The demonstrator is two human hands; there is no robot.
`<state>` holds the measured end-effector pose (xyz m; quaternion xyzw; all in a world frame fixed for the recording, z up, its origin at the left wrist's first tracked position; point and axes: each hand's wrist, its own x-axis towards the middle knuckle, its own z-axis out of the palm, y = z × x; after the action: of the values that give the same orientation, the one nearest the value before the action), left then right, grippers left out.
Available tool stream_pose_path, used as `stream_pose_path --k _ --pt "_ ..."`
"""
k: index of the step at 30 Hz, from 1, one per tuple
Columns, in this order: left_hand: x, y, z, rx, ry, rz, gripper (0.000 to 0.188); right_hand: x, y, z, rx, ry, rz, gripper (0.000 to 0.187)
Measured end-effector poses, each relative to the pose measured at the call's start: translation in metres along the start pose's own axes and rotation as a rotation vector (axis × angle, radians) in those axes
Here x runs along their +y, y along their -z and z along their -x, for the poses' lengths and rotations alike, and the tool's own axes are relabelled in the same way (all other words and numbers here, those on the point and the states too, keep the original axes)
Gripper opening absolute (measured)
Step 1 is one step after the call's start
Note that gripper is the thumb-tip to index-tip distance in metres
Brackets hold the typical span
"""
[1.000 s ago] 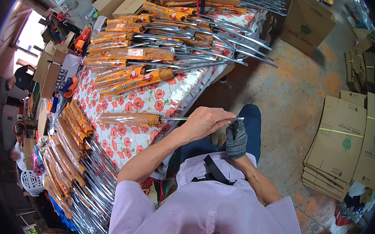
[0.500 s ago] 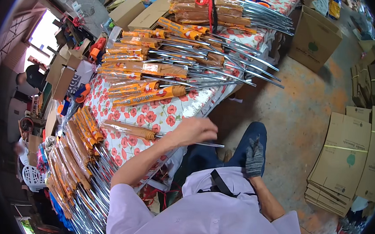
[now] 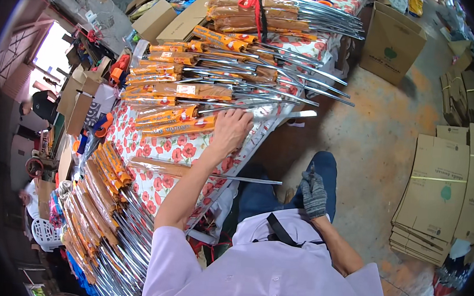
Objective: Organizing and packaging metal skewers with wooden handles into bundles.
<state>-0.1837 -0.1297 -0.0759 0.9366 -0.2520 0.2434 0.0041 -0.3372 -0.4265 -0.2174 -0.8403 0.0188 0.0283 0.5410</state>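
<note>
Left hand [image 3: 233,128] bends half-closed over a wrapped pole [image 3: 180,127] on the flowered table [image 3: 178,148], grip unclear; the pole lies crossways, metal end pointing right. Gloved right hand [image 3: 314,196] clasps a dark tool [image 3: 312,175].

The rods [image 3: 135,243] at left are smooth, shiny metal, their sleeves [image 3: 88,208] glossy plastic. The glove [image 3: 314,197] is matt, rough knit cloth; the cartons [image 3: 431,188] at right, matt cardboard.

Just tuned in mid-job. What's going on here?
The bare left hand is at the rod end of an orange plastic-sleeved bundle on the white, red-flowered cloth. The right hand, in a grey knitted glove, holds a slim dark object. A brown-sleeved bundle lies apart, beneath the left forearm.
</note>
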Motion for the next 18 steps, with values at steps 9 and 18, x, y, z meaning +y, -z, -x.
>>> stream_pose_path --k 9,18 --pt "0.020 0.038 0.037 -0.282 -0.118 0.244 0.020 -0.008 -0.006 -0.004 0.079 0.119 0.050 0.040" --pt "0.013 0.055 0.048 -0.391 -0.106 0.409 0.023 -0.013 -0.010 -0.004 0.061 0.169 -0.016 0.044"
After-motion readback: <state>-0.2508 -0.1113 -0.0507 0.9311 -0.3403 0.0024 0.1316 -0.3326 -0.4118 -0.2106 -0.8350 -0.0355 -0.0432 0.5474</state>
